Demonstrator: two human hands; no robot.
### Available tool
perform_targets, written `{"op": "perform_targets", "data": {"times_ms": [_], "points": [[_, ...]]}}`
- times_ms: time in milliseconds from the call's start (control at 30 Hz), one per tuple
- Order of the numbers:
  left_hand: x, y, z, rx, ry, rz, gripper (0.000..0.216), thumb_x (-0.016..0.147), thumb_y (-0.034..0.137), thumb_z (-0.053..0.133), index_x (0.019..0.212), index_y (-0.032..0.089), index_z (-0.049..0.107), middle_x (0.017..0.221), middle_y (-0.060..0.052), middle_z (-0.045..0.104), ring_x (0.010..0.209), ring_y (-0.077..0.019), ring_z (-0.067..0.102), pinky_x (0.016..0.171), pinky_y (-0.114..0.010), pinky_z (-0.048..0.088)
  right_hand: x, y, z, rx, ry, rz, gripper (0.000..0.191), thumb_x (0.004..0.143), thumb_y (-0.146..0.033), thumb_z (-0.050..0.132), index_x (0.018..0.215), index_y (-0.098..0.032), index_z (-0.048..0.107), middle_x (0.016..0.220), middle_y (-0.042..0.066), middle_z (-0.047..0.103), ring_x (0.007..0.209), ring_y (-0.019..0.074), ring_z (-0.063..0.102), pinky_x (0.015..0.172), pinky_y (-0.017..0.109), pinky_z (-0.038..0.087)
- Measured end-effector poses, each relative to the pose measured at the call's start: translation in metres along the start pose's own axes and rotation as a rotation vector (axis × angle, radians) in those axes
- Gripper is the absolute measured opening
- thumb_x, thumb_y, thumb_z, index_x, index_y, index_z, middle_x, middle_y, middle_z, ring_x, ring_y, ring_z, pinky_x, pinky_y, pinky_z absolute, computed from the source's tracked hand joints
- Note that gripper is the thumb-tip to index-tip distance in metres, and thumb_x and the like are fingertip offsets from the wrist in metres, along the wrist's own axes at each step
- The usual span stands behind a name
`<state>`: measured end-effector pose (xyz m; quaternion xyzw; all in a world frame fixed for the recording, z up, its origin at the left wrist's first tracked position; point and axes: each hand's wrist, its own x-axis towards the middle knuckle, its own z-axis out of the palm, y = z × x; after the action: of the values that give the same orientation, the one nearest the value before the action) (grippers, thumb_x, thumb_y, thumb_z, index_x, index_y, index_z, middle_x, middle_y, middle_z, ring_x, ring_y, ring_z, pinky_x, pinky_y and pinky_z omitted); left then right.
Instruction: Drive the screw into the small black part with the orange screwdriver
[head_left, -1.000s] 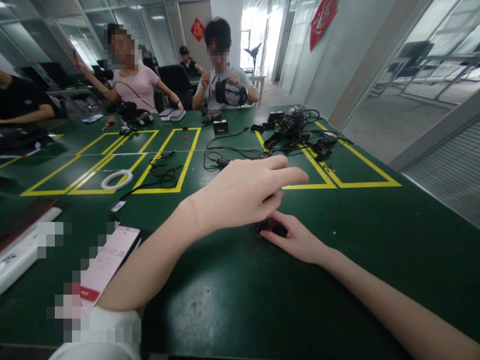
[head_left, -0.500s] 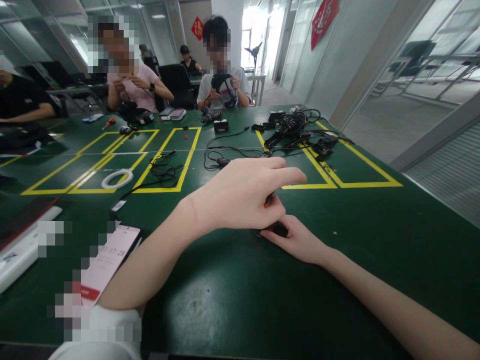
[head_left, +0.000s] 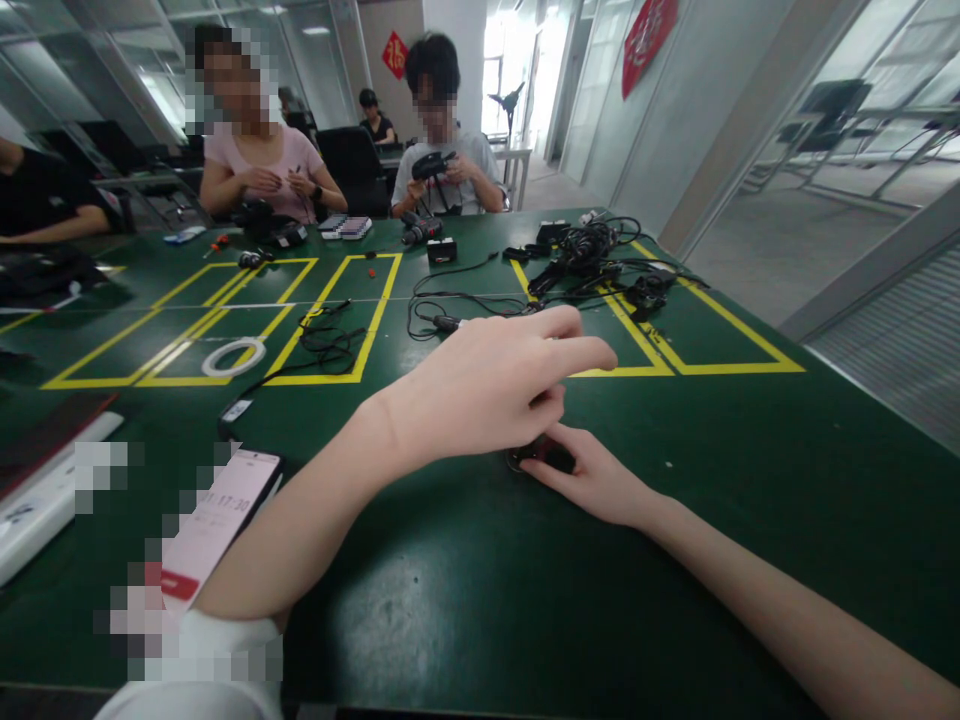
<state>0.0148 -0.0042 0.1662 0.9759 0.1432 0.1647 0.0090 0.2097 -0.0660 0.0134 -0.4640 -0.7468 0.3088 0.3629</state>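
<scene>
My left hand [head_left: 487,385] hovers over the green table [head_left: 465,600], thumb and lower fingers pinched together, index finger stretched out to the right. What the pinch holds is hidden. Directly under it lies a small black object [head_left: 546,456] on the table. My right hand [head_left: 596,475] rests on the table and grips that black object with thumb and fingers. The two hands touch or nearly touch above the object.
A phone [head_left: 214,525] lies at the lower left beside a white bar [head_left: 45,500]. A white ring [head_left: 234,357] and black cable [head_left: 326,345] sit in yellow-taped boxes. A tangle of black cables [head_left: 592,260] lies far right. Several people sit at the far side.
My hands have stayed in place. A red tip seen at my left fingers half a second ago is hidden again. The people across the table have shifted their arms.
</scene>
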Motion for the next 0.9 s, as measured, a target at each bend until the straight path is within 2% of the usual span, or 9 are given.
{"op": "perform_targets", "data": {"times_ms": [100,200,333,433,567,767,900], "points": [[-0.0008,-0.0001,0.0002,0.007,0.006,-0.011,0.037,0.094,0.016,0.050,0.126,0.020,0.069,0.118,-0.006,0.069,0.089,-0.0172,0.066,0.070,-0.029,0.048,0.0000,-0.0004,-0.0001,-0.008,0.011,-0.004,0.010,0.094,-0.030,0.065,0.100,-0.023,0.067,0.092,0.004,0.077,0.080,0.0217,0.072,0.075,0.034,0.061],[-0.0005,-0.0005,0.0000,-0.028,0.003,0.003,0.042,0.090,0.012,0.051,0.127,0.019,0.069,0.117,-0.006,0.069,0.093,-0.0176,0.067,0.074,-0.029,0.049,0.0000,-0.0014,-0.0009,-0.030,0.004,-0.006,0.010,0.095,-0.030,0.065,0.101,-0.022,0.067,0.093,0.005,0.077,0.080,0.0217,0.073,0.074,0.033,0.061],[0.0011,-0.0017,-0.0006,-0.010,0.000,-0.013,0.039,0.097,0.012,0.045,0.128,0.018,0.068,0.115,-0.008,0.071,0.093,-0.0173,0.067,0.075,-0.029,0.049,0.0002,-0.0028,-0.0021,-0.032,-0.020,-0.013,0.011,0.095,-0.028,0.064,0.104,-0.022,0.067,0.099,0.006,0.078,0.084,0.0217,0.074,0.078,0.034,0.062],[0.0008,-0.0006,-0.0021,-0.011,-0.013,-0.023,0.035,0.096,0.017,0.050,0.126,0.018,0.068,0.111,-0.007,0.072,0.089,-0.0180,0.067,0.073,-0.029,0.049,0.0002,-0.0022,-0.0016,-0.015,-0.005,-0.008,0.012,0.095,-0.030,0.064,0.104,-0.022,0.067,0.098,0.006,0.079,0.084,0.0227,0.074,0.077,0.035,0.062],[-0.0002,0.0028,-0.0043,-0.026,-0.033,-0.020,0.043,0.090,0.012,0.051,0.129,0.019,0.068,0.112,-0.007,0.072,0.094,-0.0193,0.068,0.077,-0.030,0.051,0.0000,-0.0019,-0.0014,-0.006,-0.005,0.017,0.013,0.094,-0.032,0.065,0.103,-0.023,0.068,0.096,0.006,0.079,0.082,0.0237,0.073,0.076,0.036,0.062],[0.0010,0.0040,-0.0036,-0.029,-0.031,-0.044,0.034,0.099,0.018,0.049,0.128,0.021,0.067,0.120,-0.007,0.073,0.100,-0.0197,0.070,0.080,-0.030,0.052,0.0006,-0.0014,-0.0014,-0.025,-0.004,0.007,0.011,0.094,-0.030,0.065,0.101,-0.022,0.067,0.095,0.006,0.078,0.082,0.0225,0.072,0.076,0.035,0.061],[-0.0007,0.0023,-0.0030,-0.045,-0.031,-0.007,0.040,0.091,0.015,0.053,0.129,0.019,0.068,0.115,-0.007,0.072,0.097,-0.0198,0.068,0.080,-0.030,0.051,0.0002,0.0003,0.0001,-0.025,0.006,-0.012,0.012,0.096,-0.033,0.063,0.099,-0.022,0.067,0.093,0.006,0.078,0.079,0.0234,0.073,0.073,0.035,0.060]]}}
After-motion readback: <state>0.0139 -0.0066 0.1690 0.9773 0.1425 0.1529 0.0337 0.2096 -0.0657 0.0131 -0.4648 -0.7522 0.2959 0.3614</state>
